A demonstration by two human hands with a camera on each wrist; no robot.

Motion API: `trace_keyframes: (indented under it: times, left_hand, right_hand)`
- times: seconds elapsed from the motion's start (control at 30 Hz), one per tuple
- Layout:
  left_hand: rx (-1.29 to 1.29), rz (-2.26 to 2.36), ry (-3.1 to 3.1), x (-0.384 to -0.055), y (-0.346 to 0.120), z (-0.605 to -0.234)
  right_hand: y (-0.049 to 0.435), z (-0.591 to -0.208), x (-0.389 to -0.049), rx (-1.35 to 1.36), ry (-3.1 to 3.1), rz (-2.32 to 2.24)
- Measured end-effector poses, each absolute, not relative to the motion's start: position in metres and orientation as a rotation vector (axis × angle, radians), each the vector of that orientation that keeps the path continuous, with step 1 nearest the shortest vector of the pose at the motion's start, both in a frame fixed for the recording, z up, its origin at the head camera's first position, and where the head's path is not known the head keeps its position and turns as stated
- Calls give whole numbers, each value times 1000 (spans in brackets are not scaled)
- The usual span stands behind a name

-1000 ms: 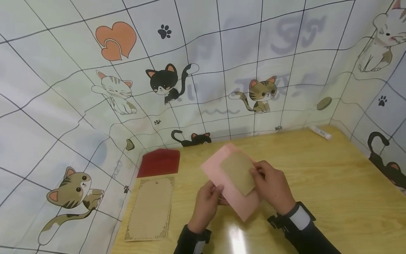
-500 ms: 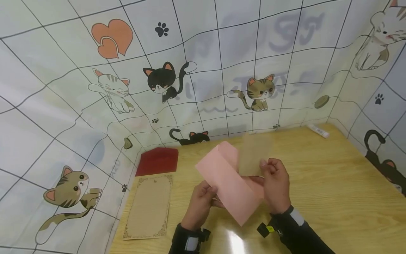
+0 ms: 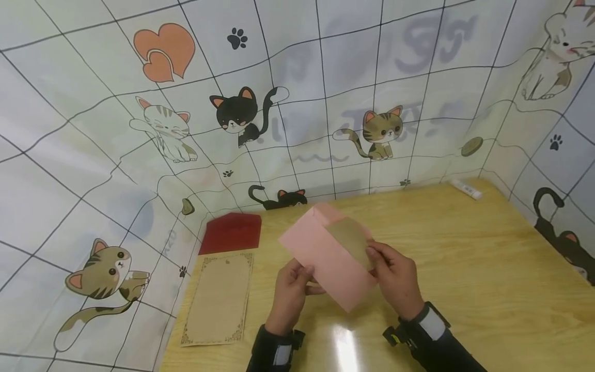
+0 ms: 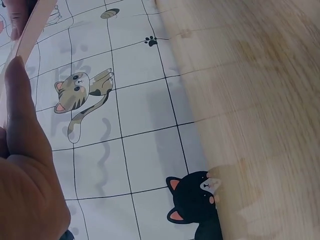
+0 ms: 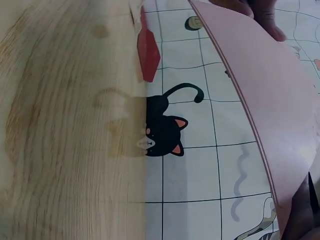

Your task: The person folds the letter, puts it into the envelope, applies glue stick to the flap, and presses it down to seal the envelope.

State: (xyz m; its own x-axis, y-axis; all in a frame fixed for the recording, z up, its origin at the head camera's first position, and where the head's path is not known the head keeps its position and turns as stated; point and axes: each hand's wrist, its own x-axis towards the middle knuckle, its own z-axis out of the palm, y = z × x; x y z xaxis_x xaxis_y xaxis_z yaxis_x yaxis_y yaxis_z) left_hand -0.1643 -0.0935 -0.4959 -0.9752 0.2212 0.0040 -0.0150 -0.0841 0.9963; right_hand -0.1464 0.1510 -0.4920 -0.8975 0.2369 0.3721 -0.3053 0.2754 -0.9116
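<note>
A pink envelope point(image 3: 325, 263) is held tilted above the table, its flap side at the upper right. My left hand point(image 3: 290, 289) pinches its lower left edge, thumb on the near face. A plain brown card point(image 3: 350, 237) sits partly behind the envelope's front panel, its upper part showing at the opening. At the card's right edge, my right hand point(image 3: 397, 276) pinches with thumb and forefinger. In the right wrist view the envelope point(image 5: 270, 85) shows its broad pink back, with left-hand fingers point(image 5: 267, 17) at the top. The card's lower part is hidden inside.
A red envelope point(image 3: 232, 233) lies at the table's back left. Below it is a brown sheet point(image 3: 218, 299) with an ornate border. A white tube point(image 3: 466, 189) lies at the back right. Cat-patterned cloth point(image 3: 302, 119) walls the wooden table point(image 3: 488, 268).
The brown card first lay over the pink envelope, then was lifted up and right of it. Now it has come down partly into the envelope's opening.
</note>
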Motion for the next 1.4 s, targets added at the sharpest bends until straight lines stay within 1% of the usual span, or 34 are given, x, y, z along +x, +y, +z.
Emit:
trace_keyframes:
  times: [0.2, 0.6, 0.9, 1.17, 1.27, 1.4]
  left_hand:
    - [233, 2169, 2058, -163, -93, -494]
    - [211, 2145, 2078, -163, -92, -492]
    - [226, 2080, 2126, -162, -94, -491]
    - [215, 2058, 2131, -160, -95, -491]
    - [210, 2053, 2126, -158, -96, -491]
    - [218, 2061, 2105, -156, -96, -492]
  right_hand:
    - [152, -498, -147, 228, -2189, 1525]
    - [158, -499, -148, 397, -2134, 1422]
    - [158, -493, -145, 466, -2202, 1526]
    - [167, -483, -142, 403, -2400, 1744]
    - [169, -481, -141, 408, -2451, 1768]
    - [170, -478, -140, 480, -2472, 1706]
